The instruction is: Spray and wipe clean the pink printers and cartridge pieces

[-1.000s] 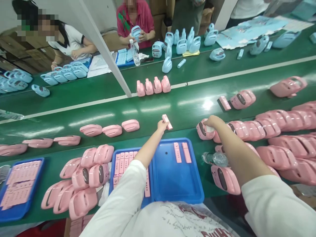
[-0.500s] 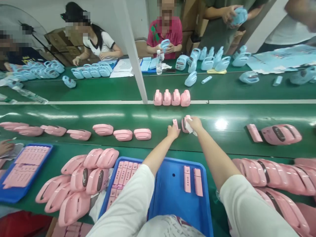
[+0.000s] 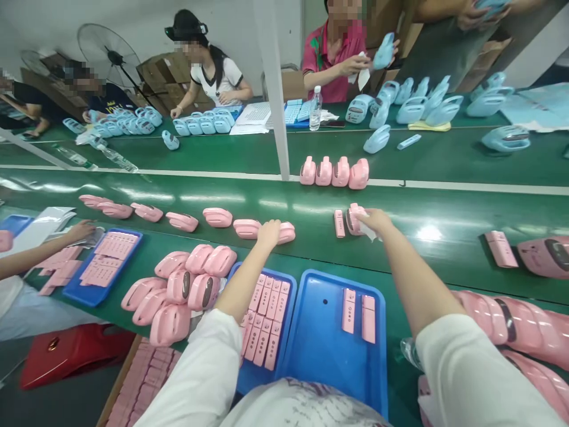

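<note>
My left hand (image 3: 268, 233) reaches over the belt, its fingers closed on a pink plastic housing with a handle (image 3: 287, 233). Touching it on the left is another pink housing (image 3: 246, 229). My right hand (image 3: 376, 222) pinches a white cloth (image 3: 368, 232) against a standing pink housing with a dark oval panel (image 3: 354, 220); its fingertips are partly hidden. Just left of that housing stands a slim pink cover piece (image 3: 339, 223), apart from both hands. In front of me, a blue tray (image 3: 329, 362) holds two slim pink pieces (image 3: 349, 311).
Another blue tray (image 3: 288, 283) holds rows of slim pink pieces. Pink housings pile up left (image 3: 171, 323) and right (image 3: 533, 323). Four-sided post (image 3: 272, 89) rises from the white divider rail. Across it, co-workers handle blue housings (image 3: 377, 139). A neighbour's hand (image 3: 83, 230) is at left.
My left hand has let go of the slim pink piece and moved left onto a pink housing. My right hand stays at its housing with the cloth. The view has turned left.
</note>
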`<state>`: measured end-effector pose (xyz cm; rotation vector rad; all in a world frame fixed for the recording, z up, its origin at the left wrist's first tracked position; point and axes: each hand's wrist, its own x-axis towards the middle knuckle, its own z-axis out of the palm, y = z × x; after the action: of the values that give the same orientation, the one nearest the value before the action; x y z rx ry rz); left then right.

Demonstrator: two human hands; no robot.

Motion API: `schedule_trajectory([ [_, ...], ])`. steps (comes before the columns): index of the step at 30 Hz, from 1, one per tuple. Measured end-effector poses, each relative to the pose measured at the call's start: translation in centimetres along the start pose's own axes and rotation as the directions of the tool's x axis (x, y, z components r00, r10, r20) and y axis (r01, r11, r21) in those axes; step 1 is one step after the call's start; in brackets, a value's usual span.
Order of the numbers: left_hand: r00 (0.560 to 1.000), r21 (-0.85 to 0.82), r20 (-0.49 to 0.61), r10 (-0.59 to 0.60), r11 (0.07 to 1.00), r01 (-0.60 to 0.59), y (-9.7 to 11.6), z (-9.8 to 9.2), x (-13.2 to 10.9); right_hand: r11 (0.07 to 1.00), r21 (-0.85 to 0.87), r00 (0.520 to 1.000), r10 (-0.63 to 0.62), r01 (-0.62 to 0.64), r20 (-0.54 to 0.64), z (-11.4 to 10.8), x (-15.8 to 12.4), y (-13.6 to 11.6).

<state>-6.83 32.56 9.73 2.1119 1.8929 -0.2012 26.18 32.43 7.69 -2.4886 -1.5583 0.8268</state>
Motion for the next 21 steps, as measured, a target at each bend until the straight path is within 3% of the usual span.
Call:
schedule_trajectory([
  [6,0.999,-0.054,-0.023,0.041,0.998,-0.042,-0.6,-1.2,-5.3,0.993,-0.009,0.99,0.117,-0.118,-0.082,1.6,-0.9,-0.9],
  [11,0.986,-0.161,-0.132,0.106,0.979,-0.127,-2.3,-1.9,-10.0,0.985,0.043,0.98,0.172,-0.169,-0.103,1.9,-0.9,0.4],
  [14,0.956,-0.267,-0.25,0.156,0.938,-0.223,-3.2,-2.8,-12.5,0.99,0.057,0.985,0.136,-0.131,-0.103,1.6,-1.1,0.8],
  [18,0.868,-0.456,-0.442,0.227,0.776,-0.435,-3.8,-5.5,-16.1,0.996,0.07,0.984,0.073,-0.063,-0.163,-0.2,-2.4,0.6],
  [21,0.836,-0.515,-0.481,0.263,0.688,-0.512,-3.8,-7.7,-18.7,0.98,0.118,0.968,-0.133,0.16,-0.212,-2.0,-4.4,-0.3],
])
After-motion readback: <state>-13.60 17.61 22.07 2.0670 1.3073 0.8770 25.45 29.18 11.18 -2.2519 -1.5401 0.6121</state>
